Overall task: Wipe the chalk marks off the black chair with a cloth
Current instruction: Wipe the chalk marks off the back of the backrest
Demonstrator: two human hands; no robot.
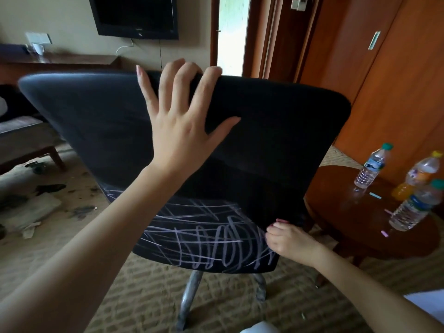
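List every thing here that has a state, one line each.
black chair: upright, seat scribbled with chalk marks, not yet wiped.
left hand: fingers hooked over the chair's top edge.
right hand: fingers curled, pinching what looks like pink chalk.
three bottles: upright, capped, on the round table.
TV: screen dark.

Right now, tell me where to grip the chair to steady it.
Take the chair by its backrest's top edge, coming from above. The padded rim can be hooked over, as the left hand does, and is clear of the marks.
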